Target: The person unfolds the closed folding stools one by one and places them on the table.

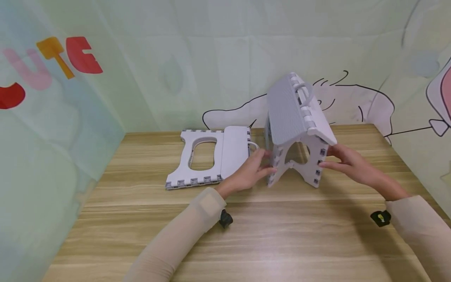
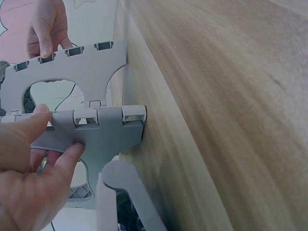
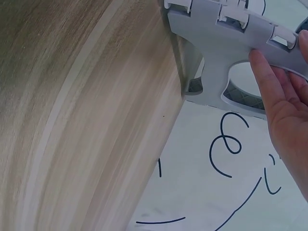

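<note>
Beige sleeves (image 1: 176,239) come nearest, reaching over the worktop (image 1: 275,235). Before me stands the folding stool (image 1: 282,105), partly folded, its seat (image 1: 287,121) peaked like a roof. Left hand (image 1: 248,168): thumb and fingers pinching one hinged edge. Right hand (image 1: 356,168): pinching the opposite edge, thumb outside, fingers behind. Risk 1: my fingertips lie close to the hinges, so a sudden fold of the end panel (image 1: 311,172) could nip them. Risk 2: unequal pull between hands would likely twist the frame or tip it, since it stands tall on a narrow base. Risk 3: the flat-folded second stool (image 1: 236,149) lies just beside my left hand, its handle (image 1: 253,144) projecting toward the standing one; an outward spread of the legs could snag there. Far-side foot contact hidden; skidding possible if those feet sit unevenly.
</note>
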`<control>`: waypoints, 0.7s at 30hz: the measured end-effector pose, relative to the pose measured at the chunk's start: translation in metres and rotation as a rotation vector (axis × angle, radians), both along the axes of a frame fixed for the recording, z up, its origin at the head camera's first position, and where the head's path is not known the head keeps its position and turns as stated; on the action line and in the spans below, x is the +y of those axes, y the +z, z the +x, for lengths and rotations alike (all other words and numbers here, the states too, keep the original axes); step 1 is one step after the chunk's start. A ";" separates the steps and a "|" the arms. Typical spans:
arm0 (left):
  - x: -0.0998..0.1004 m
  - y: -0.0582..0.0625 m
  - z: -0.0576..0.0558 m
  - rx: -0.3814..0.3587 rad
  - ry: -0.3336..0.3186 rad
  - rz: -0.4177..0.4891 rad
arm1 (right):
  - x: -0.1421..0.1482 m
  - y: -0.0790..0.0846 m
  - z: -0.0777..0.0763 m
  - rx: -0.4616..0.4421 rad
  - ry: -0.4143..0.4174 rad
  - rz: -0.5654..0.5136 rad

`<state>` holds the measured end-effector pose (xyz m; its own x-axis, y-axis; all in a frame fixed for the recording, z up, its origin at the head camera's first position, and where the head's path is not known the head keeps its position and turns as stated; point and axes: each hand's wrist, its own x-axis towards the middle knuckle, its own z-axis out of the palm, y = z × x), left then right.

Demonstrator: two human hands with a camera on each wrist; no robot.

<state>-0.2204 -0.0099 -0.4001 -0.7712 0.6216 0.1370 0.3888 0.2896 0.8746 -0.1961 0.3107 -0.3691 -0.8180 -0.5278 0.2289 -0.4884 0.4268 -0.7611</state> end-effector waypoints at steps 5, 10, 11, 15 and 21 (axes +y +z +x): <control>0.001 0.000 0.000 -0.010 -0.004 0.009 | 0.003 0.000 -0.001 0.010 -0.001 0.005; 0.000 0.000 0.000 -0.003 0.000 -0.008 | 0.005 -0.001 -0.001 0.013 -0.002 -0.001; 0.000 0.000 -0.001 -0.003 0.000 -0.011 | 0.005 -0.001 -0.001 0.012 0.000 -0.005; 0.000 -0.001 -0.001 -0.005 -0.005 -0.011 | 0.008 -0.001 -0.001 0.005 0.007 -0.020; 0.000 -0.001 -0.001 -0.014 -0.003 -0.012 | 0.010 -0.003 -0.001 0.005 0.009 -0.031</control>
